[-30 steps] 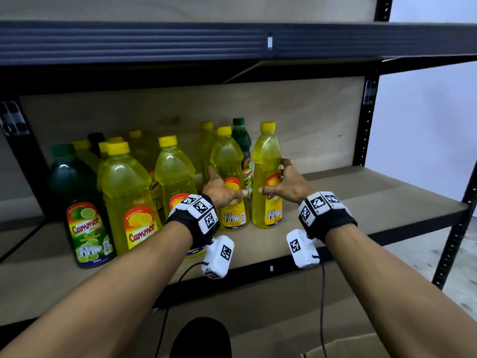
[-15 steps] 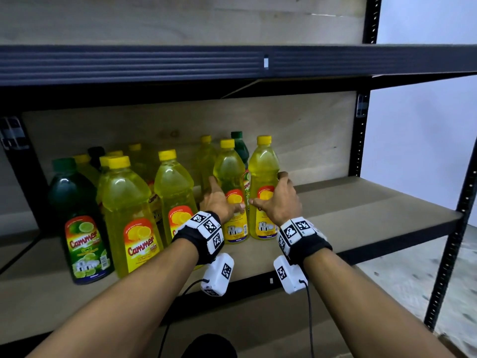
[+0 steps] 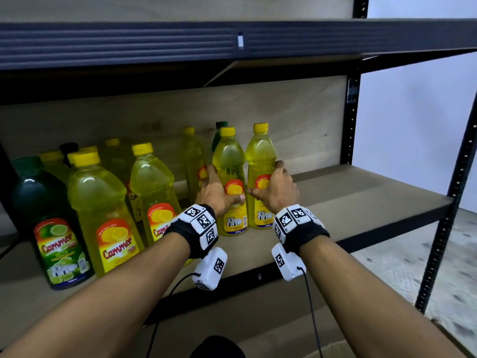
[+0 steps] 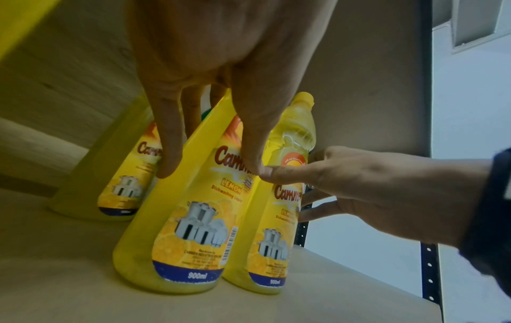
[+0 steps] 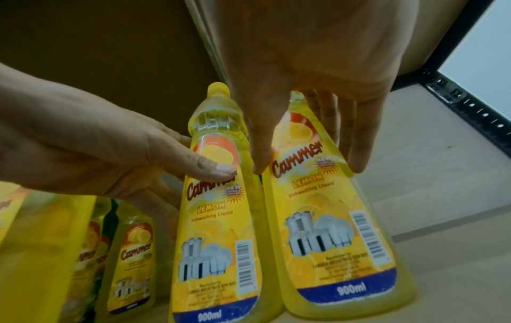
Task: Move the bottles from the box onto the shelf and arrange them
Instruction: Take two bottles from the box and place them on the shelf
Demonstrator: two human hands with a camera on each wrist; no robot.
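Side by side, slim yellow plastic bottles [image 3: 241, 182].

Both forearms reach forward, wrists banded. The left hand [image 3: 216, 194] wraps a bottle, thumb across its front, fingers behind. The right hand [image 3: 277, 190] wraps the neighbouring bottle likewise. The 2 thumb tips nearly meet, perhaps touching.

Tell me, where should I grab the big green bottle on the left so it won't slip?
Probably around the narrower shoulder just above the label of the green bottle, coming from the front. It stands upright at the shelf edge, with a big yellow bottle close on its right, so the front is the open side. The wide body looks too fat for one hand.
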